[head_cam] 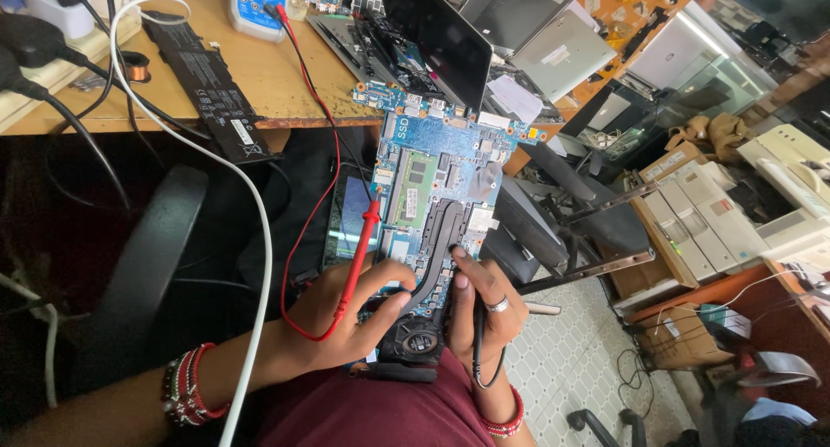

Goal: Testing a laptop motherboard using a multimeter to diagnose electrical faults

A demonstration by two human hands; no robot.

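— Between the two hands, what was being held?

— A blue laptop motherboard [441, 192], propped on the person's lap, its near end with the black cooling fan [413, 336] closest to the body and its far end reaching the edge of the wooden workbench [259, 75].

— How were the fingers set?

— The left hand [346, 313] was curled shut round a red multimeter probe [359, 252], thumb and fingertips resting on the board beside the fan. The right hand [484, 309] gripped the board's right edge, its thumb pressed onto the board beside the dark heat pipe [443, 239], and a black probe lead [477, 343] was tucked inside its closed fingers.

— How would that board handle, by your judgement?

— Light, thin and stiff, but fragile: I'd say it wanted holding by the bare edges, as the right hand did, never by the green memory module [415, 181] beyond the fingertips or the small parts around it. The probe tip could slip and bridge contacts.

— And farther off?

— Beyond the board, an opened laptop [432, 32]; left of that, a flat black battery pack [212, 84] and a blue multimeter [258, 4] with its red lead trailing back to the left hand. A white cable [259, 265] ran past the left wrist.
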